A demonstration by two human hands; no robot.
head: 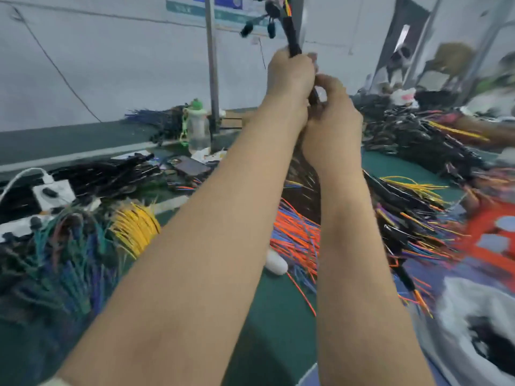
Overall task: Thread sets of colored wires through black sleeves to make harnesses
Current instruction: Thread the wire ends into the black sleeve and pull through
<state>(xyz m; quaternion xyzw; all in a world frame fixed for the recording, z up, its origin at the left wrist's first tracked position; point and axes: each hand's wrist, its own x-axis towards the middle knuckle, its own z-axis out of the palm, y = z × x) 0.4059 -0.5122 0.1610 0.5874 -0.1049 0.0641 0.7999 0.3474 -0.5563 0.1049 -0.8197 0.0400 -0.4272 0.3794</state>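
While both arms reach toward twelve o'clock, the left hand has its fingers clamped round the black sleeve, which rises nearly upright from the fist. Colored wires and black connectors spill from its top. The right hand, touching the left at its five o'clock, pinches the sleeve's lower end. Orange and blue wires lie on the green bench at six o'clock.

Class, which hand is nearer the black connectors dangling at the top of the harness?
Left. The left hand grips the black sleeve just below the connectors; the right hand holds it lower down, beneath the left hand.
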